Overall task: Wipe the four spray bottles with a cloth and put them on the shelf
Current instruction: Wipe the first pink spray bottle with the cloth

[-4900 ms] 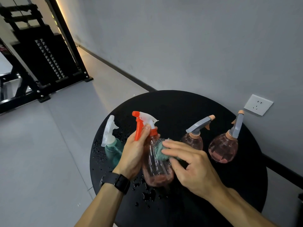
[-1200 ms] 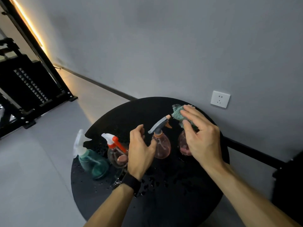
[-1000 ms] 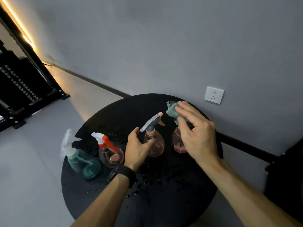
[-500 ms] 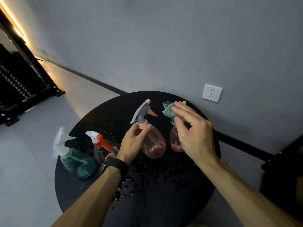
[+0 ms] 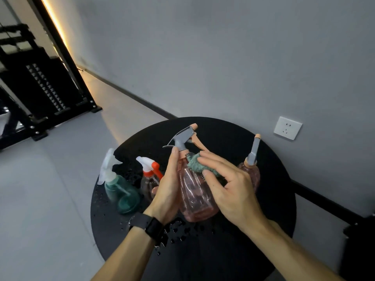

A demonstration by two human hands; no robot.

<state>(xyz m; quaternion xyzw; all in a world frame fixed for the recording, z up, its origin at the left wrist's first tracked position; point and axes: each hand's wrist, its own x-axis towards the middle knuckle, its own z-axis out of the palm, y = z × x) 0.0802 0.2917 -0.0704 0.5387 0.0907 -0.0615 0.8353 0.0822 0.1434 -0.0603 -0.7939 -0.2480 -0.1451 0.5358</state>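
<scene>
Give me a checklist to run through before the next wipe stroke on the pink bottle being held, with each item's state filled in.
1. Left hand grips the held pink bottle firmly: ok, fingers wrap its side up to the neck.
2. Cloth is against the bottle: ok, the right hand presses it on the shoulder.
3. Bottle is lifted off the table: cannot tell, its base sits low over the top.
4. Neighbouring bottles stand upright: ok, the teal bottle, the orange-trigger bottle and the second pink bottle.
5. Table is dry: not ok, droplets lie near the wrist.
6. Shelf is ready: cannot tell, no shelf shows.
</scene>
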